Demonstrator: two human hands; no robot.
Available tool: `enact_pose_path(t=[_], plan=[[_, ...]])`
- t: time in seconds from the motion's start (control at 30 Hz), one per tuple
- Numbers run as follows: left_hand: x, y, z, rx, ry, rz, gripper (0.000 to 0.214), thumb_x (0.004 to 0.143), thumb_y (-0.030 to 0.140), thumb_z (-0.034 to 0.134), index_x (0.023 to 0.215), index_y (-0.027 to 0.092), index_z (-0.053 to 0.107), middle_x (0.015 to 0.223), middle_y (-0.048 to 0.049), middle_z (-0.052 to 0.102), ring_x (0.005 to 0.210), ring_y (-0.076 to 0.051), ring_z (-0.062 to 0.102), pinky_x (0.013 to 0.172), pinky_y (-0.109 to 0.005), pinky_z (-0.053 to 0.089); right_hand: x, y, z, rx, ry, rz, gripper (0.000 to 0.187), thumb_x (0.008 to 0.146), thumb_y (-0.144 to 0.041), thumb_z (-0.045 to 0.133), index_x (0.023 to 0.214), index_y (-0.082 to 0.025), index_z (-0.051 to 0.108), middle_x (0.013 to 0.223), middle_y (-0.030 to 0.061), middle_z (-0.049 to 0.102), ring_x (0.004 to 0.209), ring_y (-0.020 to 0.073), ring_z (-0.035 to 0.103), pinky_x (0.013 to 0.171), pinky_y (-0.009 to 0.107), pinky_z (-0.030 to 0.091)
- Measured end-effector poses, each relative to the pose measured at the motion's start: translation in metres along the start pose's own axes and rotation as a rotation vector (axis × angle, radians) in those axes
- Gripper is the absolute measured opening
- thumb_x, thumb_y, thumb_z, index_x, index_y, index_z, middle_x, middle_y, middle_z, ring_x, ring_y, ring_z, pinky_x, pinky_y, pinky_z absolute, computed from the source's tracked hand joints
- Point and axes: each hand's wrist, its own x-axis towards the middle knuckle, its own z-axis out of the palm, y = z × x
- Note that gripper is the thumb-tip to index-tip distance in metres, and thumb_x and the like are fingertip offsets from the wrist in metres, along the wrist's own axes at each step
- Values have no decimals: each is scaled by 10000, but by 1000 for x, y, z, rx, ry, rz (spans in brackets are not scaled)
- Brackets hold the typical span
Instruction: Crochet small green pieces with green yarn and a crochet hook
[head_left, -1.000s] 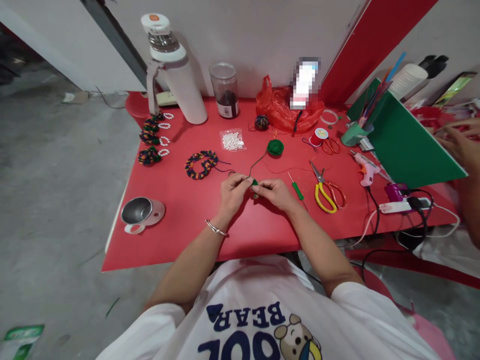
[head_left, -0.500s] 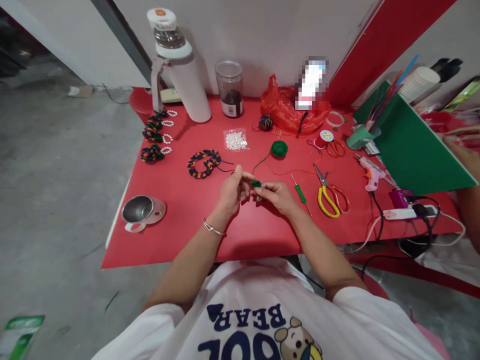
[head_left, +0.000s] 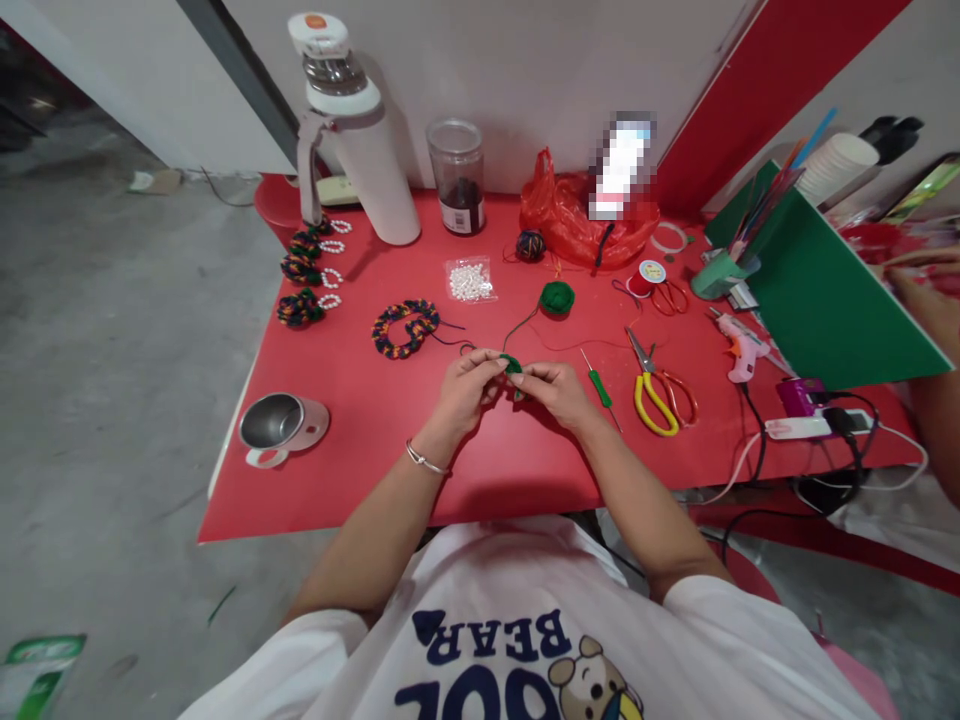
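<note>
A small green yarn piece [head_left: 511, 364] is pinched between my two hands above the red table. My left hand [head_left: 472, 385] grips its left side with thumb and fingertips. On its right side, my right hand [head_left: 553, 390] is closed, partly hiding the piece. A strand of yarn runs up from it to a green yarn ball [head_left: 556, 298]. Beside my left hand lies a multicoloured knitted ring [head_left: 406, 329] with a dark loose tail. Right of my right hand lies a green-handled crochet hook [head_left: 599, 388].
Yellow-handled pliers [head_left: 655, 402], a pink glue gun [head_left: 741, 345] and a power strip [head_left: 817, 425] lie to the right. A mug [head_left: 304, 425] stands left; a tall bottle [head_left: 379, 170], jar [head_left: 459, 205], bead packet [head_left: 471, 281] and red bag [head_left: 559, 215] stand behind. Another person's arm [head_left: 926, 320] shows far right.
My left thumb and fingers, raised and apart before, have come down and closed on the left side of the green yarn piece. My right hand keeps its hold.
</note>
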Motion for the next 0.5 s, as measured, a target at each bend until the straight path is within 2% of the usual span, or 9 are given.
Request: enact_pose_path(t=[0.13, 0.27, 0.37, 0.5], plan=[[-1, 0, -1, 5, 0, 11, 248, 607, 334, 829, 733, 189, 671, 522, 34, 568, 383, -66, 413, 359, -194, 253, 1, 1, 0, -1, 3, 5, 312, 753, -492, 806, 709, -189, 743, 627, 12, 691, 575, 132, 612, 586, 278, 519], [-1, -1, 1, 14, 55, 114, 237, 617, 328, 840, 714, 181, 683, 535, 37, 567, 414, -64, 423, 398, -205, 306, 1, 1, 0, -38, -12, -8, 329, 777, -502, 784, 704, -186, 727, 646, 13, 690, 592, 130, 603, 604, 276, 511], [-1, -1, 3, 38, 73, 180, 221, 623, 328, 829, 685, 171, 687, 542, 33, 571, 434, -59, 424, 427, -206, 325, 1, 2, 0, -96, 31, -60, 321, 786, -512, 774, 766, -194, 731, 681, -2, 694, 618, 125, 594, 621, 263, 497], [-1, -1, 2, 28, 61, 108, 199, 616, 307, 792, 661, 167, 657, 464, 52, 497, 393, -59, 383, 396, -196, 276, 0, 1, 0, -204, 22, -71, 324, 826, -505, 725, 751, -189, 722, 676, 12, 711, 620, 136, 617, 629, 263, 497]])
